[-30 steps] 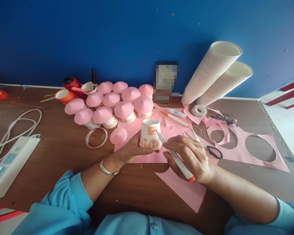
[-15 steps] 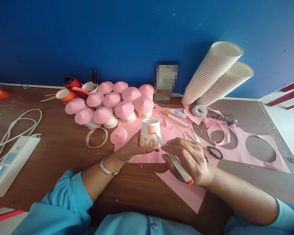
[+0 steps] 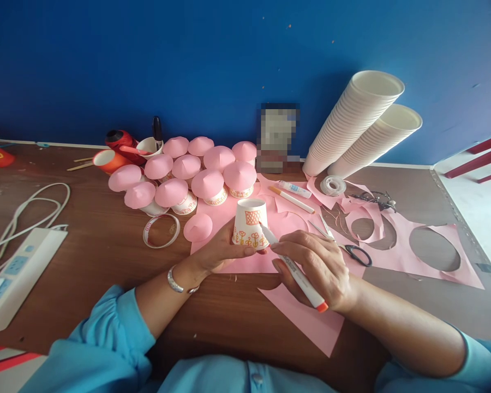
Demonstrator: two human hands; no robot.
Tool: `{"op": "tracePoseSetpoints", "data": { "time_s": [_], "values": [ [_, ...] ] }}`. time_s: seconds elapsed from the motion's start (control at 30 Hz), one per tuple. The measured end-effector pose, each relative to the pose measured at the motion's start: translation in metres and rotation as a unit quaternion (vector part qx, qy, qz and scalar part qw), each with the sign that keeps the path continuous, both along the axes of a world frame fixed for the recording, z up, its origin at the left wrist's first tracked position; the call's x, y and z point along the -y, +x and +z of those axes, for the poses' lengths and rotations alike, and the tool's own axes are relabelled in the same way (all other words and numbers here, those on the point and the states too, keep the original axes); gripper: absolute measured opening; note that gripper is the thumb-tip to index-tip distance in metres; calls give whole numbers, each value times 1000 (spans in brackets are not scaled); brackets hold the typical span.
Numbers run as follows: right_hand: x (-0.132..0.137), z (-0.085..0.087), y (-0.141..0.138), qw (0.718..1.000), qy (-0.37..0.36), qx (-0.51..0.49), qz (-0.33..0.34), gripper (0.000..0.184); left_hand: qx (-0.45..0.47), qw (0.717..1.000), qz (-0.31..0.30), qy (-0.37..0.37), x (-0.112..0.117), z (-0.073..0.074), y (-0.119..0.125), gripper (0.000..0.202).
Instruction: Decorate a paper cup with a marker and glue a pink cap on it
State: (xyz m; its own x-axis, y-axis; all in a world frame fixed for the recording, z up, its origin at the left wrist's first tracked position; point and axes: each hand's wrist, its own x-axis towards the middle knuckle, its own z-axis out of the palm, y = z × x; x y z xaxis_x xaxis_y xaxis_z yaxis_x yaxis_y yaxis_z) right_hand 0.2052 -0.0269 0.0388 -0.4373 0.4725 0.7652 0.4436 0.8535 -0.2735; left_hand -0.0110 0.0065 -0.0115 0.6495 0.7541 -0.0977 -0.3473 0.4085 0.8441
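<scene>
Just above the frame's centre, an upturned paper cup [image 3: 250,222] with orange flowers drawn on it hides its inside. The left hand [image 3: 219,252] is closed around its lower left side. Just right of it, the right hand [image 3: 319,266] pinches a marker [image 3: 298,273], tip touching the cup's wall. At upper left on the desk [image 3: 98,262], a white cup [image 3: 148,146] holds a black pen [image 3: 157,129].

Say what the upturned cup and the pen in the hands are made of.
Small white upturned cup with orange drawings: likely paper, matte, its wall has taken the ink lines. White pen with orange end cap: probably plastic, a smooth, even-coloured barrel, perhaps slightly glossy.
</scene>
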Motion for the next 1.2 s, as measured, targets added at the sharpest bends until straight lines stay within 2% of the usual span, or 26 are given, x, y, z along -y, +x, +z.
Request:
{"op": "tracePoseSetpoints", "data": {
  "time_s": [0.2,0.5,0.73,1.2],
  "values": [
    [-4,4,3,1000,11,4,-29,29,10,1000,-8,5,1,-5,-2,43],
    [-4,3,4,1000,4,3,-31,29,4,1000,-22,8,0,-3,-3,41],
    [-4,3,4,1000,2,3,-26,34,-18,999,-20,29,-1,3,-1,40],
    [-1,1,-1,1000,1,4,-7,31,15,1000,-10,5,1,-1,-1,35]
  ]
}}
